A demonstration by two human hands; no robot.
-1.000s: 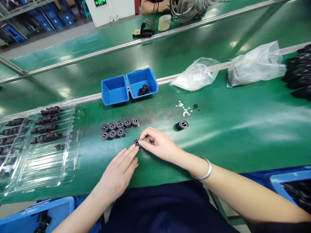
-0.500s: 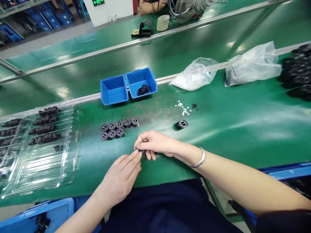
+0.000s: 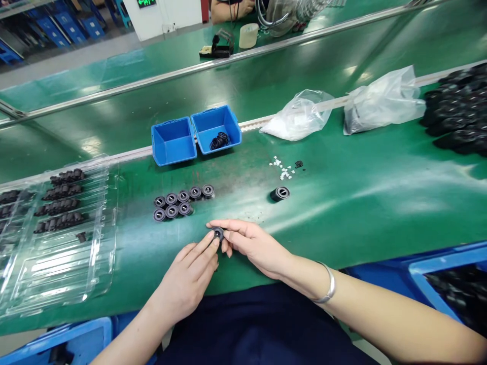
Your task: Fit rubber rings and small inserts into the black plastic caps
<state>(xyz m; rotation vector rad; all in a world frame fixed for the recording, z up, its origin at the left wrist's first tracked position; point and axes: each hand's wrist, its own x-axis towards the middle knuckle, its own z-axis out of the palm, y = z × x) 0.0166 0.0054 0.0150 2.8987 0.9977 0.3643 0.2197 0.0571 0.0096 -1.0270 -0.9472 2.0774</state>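
Note:
Between my two hands sits a small round black part (image 3: 218, 233) with a hole in its middle. My left hand (image 3: 190, 276) grips it from the left, fingertips pressed on its rim. My right hand (image 3: 249, 246) closes on its other side with thumb and fingers. Beyond my hands stand several black cylinders (image 3: 184, 196) in two rows, each with a slotted top. A single similar cylinder (image 3: 280, 193) lies apart to the right. Small white pieces (image 3: 282, 169) and tiny black pieces (image 3: 299, 164) are scattered behind it.
Two blue bins (image 3: 174, 142) stand at the back; the right one holds black rings (image 3: 219, 140). Clear plastic trays (image 3: 97, 243) with black parts lie left. Plastic bags (image 3: 300, 119) and a pile of black parts (image 3: 458, 109) sit right. Across the bench is another person's arm (image 3: 230, 11).
My right hand has turned and lowered, its fingers now alongside the black part, whose round face has come into view. My left hand keeps its hold. The whole view has shifted slightly.

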